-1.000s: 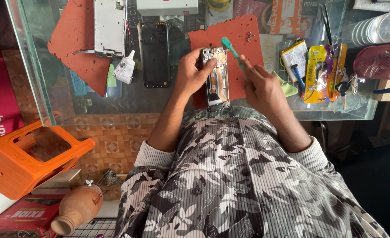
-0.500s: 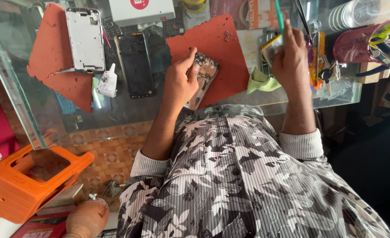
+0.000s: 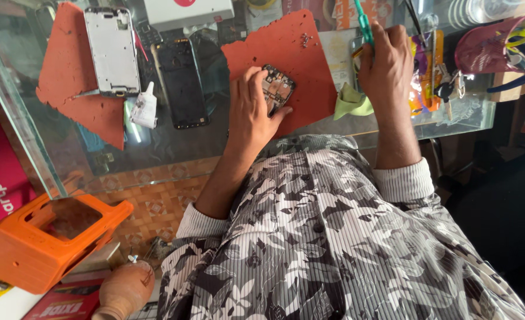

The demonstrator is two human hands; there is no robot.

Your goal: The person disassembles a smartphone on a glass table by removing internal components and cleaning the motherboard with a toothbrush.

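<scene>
My left hand [image 3: 251, 112] presses down on an opened phone body [image 3: 278, 86] with bare circuitry, lying on an orange mat [image 3: 286, 53] on the glass table. My right hand [image 3: 385, 62] is off to the right over a clutter of packets, holding a green-handled tool [image 3: 364, 25] upright. A few tiny screws [image 3: 304, 40] lie on the mat beyond the phone. A folded light green cloth [image 3: 350, 102] sits between the two hands.
Another orange mat [image 3: 66, 71] at left carries a white phone frame [image 3: 113, 50]. A dark screen panel [image 3: 181, 83] and a small white glue bottle [image 3: 145, 106] lie on the glass [image 3: 173, 148]. An orange plastic stool [image 3: 43, 237] and a clay pot [image 3: 126, 290] stand on the floor.
My right hand has moved away from the phone to the right with the green tool. My left hand has set the phone flat on the mat and still holds it.
</scene>
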